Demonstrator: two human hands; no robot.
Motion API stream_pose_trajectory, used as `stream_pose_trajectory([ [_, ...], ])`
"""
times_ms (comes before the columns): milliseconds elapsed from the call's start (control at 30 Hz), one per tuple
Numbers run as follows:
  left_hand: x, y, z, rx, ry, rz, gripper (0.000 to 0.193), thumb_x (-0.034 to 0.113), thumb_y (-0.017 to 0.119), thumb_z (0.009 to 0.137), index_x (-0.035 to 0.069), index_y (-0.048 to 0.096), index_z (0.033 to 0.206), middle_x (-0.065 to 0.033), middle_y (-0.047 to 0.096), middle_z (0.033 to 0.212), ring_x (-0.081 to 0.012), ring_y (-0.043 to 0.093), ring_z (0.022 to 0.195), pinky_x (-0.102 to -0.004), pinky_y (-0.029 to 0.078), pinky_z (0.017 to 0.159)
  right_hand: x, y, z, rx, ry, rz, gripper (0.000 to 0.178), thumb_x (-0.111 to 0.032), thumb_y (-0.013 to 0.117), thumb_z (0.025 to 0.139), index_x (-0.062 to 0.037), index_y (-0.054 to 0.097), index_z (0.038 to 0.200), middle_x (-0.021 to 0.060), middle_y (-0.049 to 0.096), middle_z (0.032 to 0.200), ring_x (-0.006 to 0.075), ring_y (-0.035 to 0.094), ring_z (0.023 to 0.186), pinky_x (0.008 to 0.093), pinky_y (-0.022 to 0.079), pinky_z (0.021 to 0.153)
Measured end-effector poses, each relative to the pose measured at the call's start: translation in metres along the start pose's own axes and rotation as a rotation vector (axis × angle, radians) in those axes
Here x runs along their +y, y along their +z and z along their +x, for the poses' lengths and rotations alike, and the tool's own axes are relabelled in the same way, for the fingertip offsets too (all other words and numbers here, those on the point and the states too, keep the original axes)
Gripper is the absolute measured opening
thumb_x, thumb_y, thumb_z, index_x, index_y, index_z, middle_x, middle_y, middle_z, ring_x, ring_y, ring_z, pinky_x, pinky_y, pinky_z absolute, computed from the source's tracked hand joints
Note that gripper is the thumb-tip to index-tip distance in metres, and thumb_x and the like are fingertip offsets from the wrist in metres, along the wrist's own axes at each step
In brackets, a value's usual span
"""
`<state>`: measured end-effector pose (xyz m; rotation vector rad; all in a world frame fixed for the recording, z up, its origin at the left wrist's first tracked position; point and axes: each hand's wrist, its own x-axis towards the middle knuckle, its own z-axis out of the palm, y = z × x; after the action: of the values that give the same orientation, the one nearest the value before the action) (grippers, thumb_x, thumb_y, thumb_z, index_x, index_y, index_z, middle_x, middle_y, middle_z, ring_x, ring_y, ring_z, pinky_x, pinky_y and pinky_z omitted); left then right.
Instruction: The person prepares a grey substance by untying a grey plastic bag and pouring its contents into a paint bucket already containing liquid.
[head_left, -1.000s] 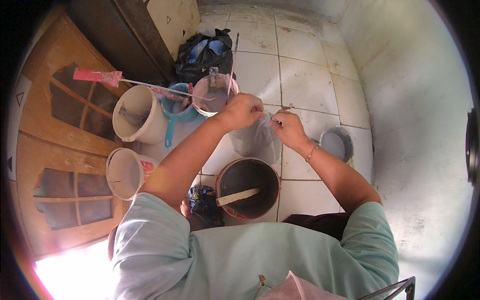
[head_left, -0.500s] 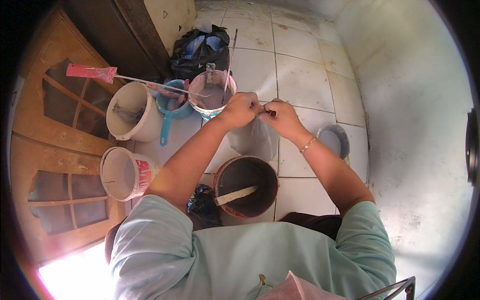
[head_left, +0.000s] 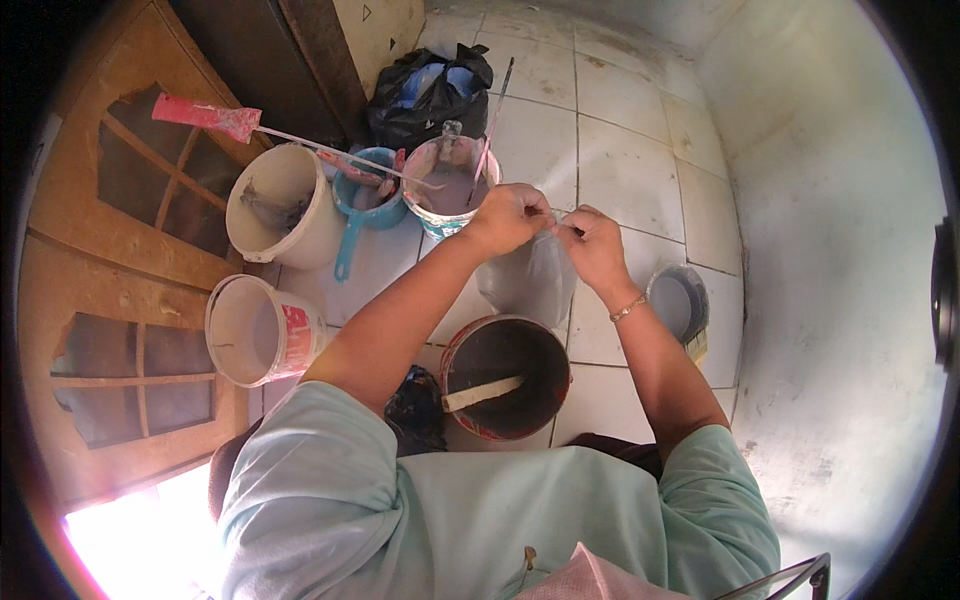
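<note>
My left hand (head_left: 510, 217) and my right hand (head_left: 588, 238) meet at the top of a clear plastic bag (head_left: 530, 282), both pinching its neck. The bag hangs between them above the tiled floor and holds something pale. Right below it stands a dark rusty bucket (head_left: 505, 377) with a flat wooden stick (head_left: 483, 393) lying inside. Just beyond my left hand sits a small tub of greyish paint (head_left: 447, 190) with a thin stick in it.
A white bucket (head_left: 283, 217) and a blue scoop (head_left: 366, 205) stand at the left, a paint roller with a red handle (head_left: 207, 115) resting across them. Another white bucket (head_left: 262, 329) lies tilted by the wooden door (head_left: 110, 330). A black bag (head_left: 428, 95) and a grey lid (head_left: 679, 303) are nearby.
My hands have stayed together at the bag's neck and shifted slightly; the view has tilted, so the buckets sit lower in the frame.
</note>
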<state>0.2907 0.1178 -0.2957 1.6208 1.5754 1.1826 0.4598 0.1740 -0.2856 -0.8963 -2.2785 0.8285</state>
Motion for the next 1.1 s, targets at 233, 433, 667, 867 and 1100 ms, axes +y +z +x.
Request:
stream_pose_trajectory([
  [233,0.008,0.012,-0.003,0.068,-0.046,0.113,0.014,0.012,0.062,0.076,0.000,0.064,0.081,-0.0174,0.062,0.080,-0.0289,0.061,0.076,-0.0357,0.047,0.070,0.004,-0.008,0.008,0.009,0.001,0.104,0.008,-0.004,0.064,0.078,0.0026,0.063,0.082,0.0071,0.059,0.072,0.0126,0.052,0.061,0.0260,0.042,0.055],
  [433,0.005,0.016,-0.004,0.120,0.026,0.149,0.014,0.010,0.061,0.077,-0.002,0.063,0.084,-0.0197,0.062,0.083,-0.0316,0.061,0.078,-0.0383,0.048,0.069,-0.002,-0.007,0.011,-0.098,0.178,0.182,0.013,-0.010,0.065,0.077,0.0023,0.063,0.081,0.0142,0.064,0.075,0.0223,0.060,0.064,0.0312,0.047,0.062],
  [667,0.000,0.010,-0.010,0.183,0.018,0.174,0.021,0.014,0.074,0.067,-0.002,0.063,0.074,-0.0158,0.063,0.076,-0.0277,0.062,0.070,-0.0348,0.050,0.066,0.003,-0.002,0.008,-0.021,0.235,0.120,0.014,-0.010,0.063,0.079,0.0030,0.062,0.083,0.0159,0.062,0.073,0.0231,0.058,0.064,0.0330,0.046,0.062],
  [867,0.002,0.011,-0.005,0.160,0.001,0.129,0.018,0.013,0.073,0.067,0.000,0.062,0.071,-0.0151,0.062,0.074,-0.0283,0.062,0.068,-0.0356,0.049,0.063,-0.007,-0.008,0.008,-0.032,0.091,0.045,0.011,-0.007,0.063,0.077,0.0024,0.061,0.082,0.0155,0.061,0.077,0.0253,0.058,0.066,0.0337,0.046,0.063],
  [1100,-0.004,0.017,0.001,0.131,0.230,0.255,0.009,0.009,0.065,0.071,0.001,0.062,0.076,-0.0158,0.060,0.071,-0.0337,0.059,0.070,-0.0411,0.047,0.067,-0.003,-0.004,0.009,0.011,0.021,0.001,0.009,-0.005,0.063,0.076,0.0017,0.060,0.080,0.0161,0.061,0.078,0.0285,0.060,0.069,0.0353,0.047,0.064],
])
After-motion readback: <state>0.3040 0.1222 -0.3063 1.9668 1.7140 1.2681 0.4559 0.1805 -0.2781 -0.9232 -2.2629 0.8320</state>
